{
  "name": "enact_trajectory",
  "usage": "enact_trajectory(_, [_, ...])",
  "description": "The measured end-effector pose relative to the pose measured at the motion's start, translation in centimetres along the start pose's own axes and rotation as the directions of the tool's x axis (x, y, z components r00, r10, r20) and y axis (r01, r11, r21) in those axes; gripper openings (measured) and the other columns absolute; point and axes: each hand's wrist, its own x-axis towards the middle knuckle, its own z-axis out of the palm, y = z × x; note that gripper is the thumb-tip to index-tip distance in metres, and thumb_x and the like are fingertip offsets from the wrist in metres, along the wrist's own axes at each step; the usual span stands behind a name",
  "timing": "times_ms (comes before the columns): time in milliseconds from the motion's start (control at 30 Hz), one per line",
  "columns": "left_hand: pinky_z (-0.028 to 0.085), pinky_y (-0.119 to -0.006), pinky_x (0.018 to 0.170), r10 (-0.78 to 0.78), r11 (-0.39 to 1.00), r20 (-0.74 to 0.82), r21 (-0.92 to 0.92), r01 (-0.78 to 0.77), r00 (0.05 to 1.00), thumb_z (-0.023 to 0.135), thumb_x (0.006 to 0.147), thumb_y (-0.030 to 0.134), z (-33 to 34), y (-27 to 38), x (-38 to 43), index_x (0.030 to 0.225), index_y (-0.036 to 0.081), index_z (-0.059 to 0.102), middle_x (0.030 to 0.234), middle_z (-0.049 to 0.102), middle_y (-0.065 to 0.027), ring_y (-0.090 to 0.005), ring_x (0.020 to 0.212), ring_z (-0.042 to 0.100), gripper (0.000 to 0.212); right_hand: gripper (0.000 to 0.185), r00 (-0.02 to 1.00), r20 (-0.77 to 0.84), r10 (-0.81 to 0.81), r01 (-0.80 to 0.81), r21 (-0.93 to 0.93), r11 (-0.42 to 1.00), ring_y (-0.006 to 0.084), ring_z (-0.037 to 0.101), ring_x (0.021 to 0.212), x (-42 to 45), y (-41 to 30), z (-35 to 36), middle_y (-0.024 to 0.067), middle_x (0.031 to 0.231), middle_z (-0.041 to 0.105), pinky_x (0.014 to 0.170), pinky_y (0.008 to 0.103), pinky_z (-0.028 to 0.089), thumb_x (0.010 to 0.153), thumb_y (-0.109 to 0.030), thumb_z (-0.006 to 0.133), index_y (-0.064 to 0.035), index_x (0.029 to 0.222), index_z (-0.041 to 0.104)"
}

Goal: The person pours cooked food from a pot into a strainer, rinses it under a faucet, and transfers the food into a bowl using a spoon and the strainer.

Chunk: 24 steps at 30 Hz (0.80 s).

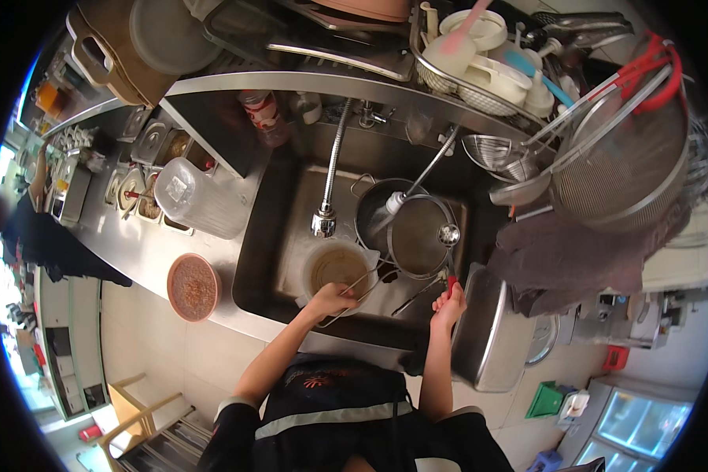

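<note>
My left hand (332, 300) is closed around a metal wire handle (363, 277), which seems to run to the round metal strainer (419, 242) on the right side of the sink. Below that hand, a white plastic tub (308, 266) holds cloudy brownish liquid. My right hand (450, 304) grips the red handle of a small perforated ladle (449, 235); its bowl is over the strainer's right rim. Behind the strainer is a metal pot (366, 203), partly hidden. A white-tipped flexible faucet (395, 202) reaches over the pot, apparently running.
A chrome faucet (323, 224) hangs over the steel sink (289, 253). On the left counter are a bowl of reddish-brown grains (193, 288) and a clear plastic container (200, 197). Large sieves (619, 171) and a dark cloth (566, 253) hang at right. Another person (47, 236) stands far left.
</note>
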Motion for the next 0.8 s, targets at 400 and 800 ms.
enact_trajectory(400, [0.028, -0.023, 0.037, -0.140, 0.880, 0.019, -0.455, 0.134, 0.990, 0.055, 0.071, 0.024, 4.9, 3.2, 8.7, 0.083, 0.002, 0.056, 0.059, 0.044, 0.0004, -0.0075, 0.044, 0.036, 0.024, 0.018, 0.997, 0.072, -0.040, 0.051, -0.154, 0.987, 0.0043, 0.030, 0.038, 4.8, 2.3, 3.6, -0.0035, 0.051, 0.037, 0.033, 0.0201, 0.023, 0.083, -0.021, 0.045, -0.0057, 0.086, 0.052])
enact_trajectory(800, [0.031, -0.025, 0.037, -0.155, 0.950, -0.203, -0.298, 0.090, 0.967, 0.050, 0.077, 0.027, 8.7, -2.4, 9.7, 0.095, 0.002, 0.055, 0.058, 0.046, -0.0017, -0.0096, 0.043, 0.040, 0.032, 0.020, 0.983, 0.135, 0.125, -0.052, -0.448, 0.893, 0.0065, 0.035, 0.036, 9.3, 7.1, 3.5, -0.0019, 0.049, 0.043, 0.032, 0.0222, 0.027, 0.084, -0.027, 0.045, -0.0076, 0.083, 0.051])
